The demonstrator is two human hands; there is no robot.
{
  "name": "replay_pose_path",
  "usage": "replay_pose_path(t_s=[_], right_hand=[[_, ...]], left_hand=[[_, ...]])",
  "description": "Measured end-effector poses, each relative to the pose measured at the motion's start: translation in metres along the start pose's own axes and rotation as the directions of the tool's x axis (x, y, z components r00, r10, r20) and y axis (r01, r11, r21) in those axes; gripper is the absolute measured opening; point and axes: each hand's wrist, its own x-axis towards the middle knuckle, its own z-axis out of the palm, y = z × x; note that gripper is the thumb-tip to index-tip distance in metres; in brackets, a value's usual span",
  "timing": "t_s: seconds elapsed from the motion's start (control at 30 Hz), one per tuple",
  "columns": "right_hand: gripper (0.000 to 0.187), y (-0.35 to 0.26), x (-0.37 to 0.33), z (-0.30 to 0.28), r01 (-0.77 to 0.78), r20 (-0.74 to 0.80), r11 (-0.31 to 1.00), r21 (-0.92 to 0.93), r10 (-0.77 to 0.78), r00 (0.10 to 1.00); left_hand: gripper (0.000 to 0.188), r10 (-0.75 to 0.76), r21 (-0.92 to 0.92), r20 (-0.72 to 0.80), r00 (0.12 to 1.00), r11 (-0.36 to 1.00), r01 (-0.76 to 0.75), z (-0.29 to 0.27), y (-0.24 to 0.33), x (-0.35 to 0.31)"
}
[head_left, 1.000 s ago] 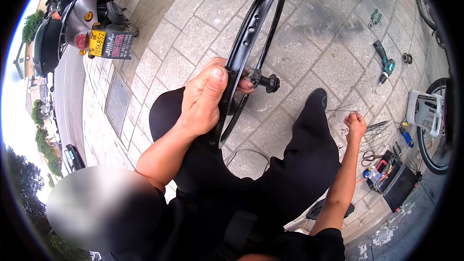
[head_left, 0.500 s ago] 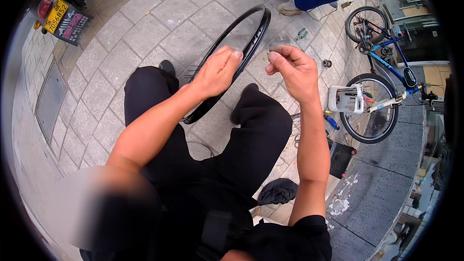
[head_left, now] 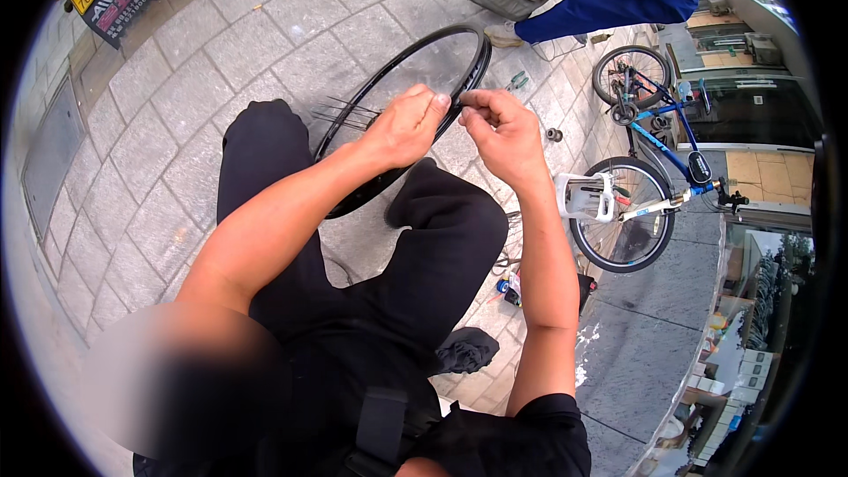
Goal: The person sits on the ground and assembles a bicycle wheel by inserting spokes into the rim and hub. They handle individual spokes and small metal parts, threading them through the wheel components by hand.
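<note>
The left hand [head_left: 408, 126] is closed around the near right side of the black rim [head_left: 478, 66], whose long axis slants from below that hand up and away to its right. The right hand [head_left: 505, 132] — fingers curled, thumb near the forefinger — sits just right of the left, fingertips at the rim's outer edge; whether they touch it or pinch anything, I cannot tell. Thin spokes [head_left: 334, 109] jut out left of the left hand.
</note>
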Motion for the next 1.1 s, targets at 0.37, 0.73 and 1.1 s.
replay_pose_path(t_s=[0.37,0.73,1.1], right_hand=[[0.017,-0.001,0.003,-0.004,0.009,0.034,0.999,-0.038,-0.008,0.999],[0.016,-0.001,0.002,-0.010,0.010,0.048,0.997,-0.073,-0.006,0.999],[0.012,-0.015,0.001,-0.012,0.142,0.082,0.935,-0.323,-0.122,0.989]], left_hand=[[0.041,-0.011,0.010,0.002,1.000,1.000,0.011,0.002,0.003,0.001],[0.045,-0.016,-0.030,0.033,0.999,0.999,0.017,0.004,0.010,0.002],[0.042,0.015,-0.018,0.040,0.999,1.000,-0.014,0.008,0.005,0.001]])
